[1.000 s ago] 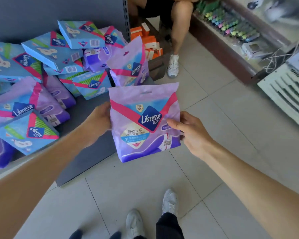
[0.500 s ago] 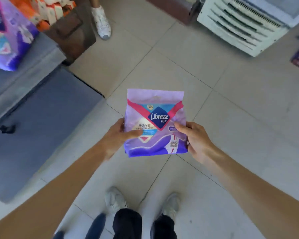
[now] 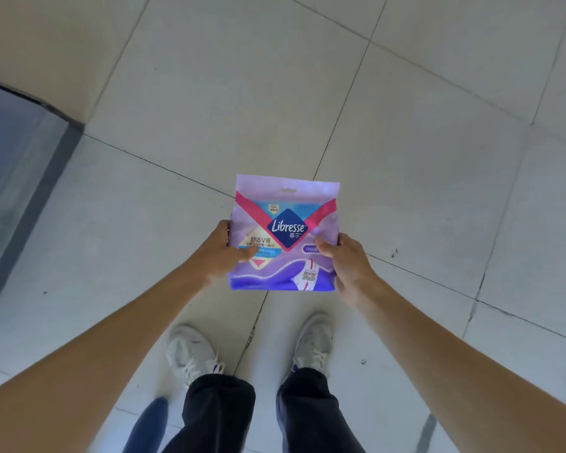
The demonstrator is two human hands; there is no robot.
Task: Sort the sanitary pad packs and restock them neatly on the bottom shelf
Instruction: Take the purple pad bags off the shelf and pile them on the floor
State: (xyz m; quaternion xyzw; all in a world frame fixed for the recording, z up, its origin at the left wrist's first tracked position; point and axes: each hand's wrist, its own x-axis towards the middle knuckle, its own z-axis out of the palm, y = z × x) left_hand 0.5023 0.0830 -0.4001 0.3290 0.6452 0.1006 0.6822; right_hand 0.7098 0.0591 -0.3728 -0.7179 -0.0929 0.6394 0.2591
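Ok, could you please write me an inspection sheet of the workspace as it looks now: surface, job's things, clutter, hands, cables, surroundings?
Surface: pale tiled floor with dark grout lines and a few small specks.
Job's things: one purple pad pack, upright, label facing the camera, held above the floor.
Clutter: nothing seen.
Hands: left hand grips the pack's left edge; right hand grips its right edge, thumbs on the front.
Cables: nothing seen.
Surroundings: grey panel at the left edge; white shoes and dark trousers below.
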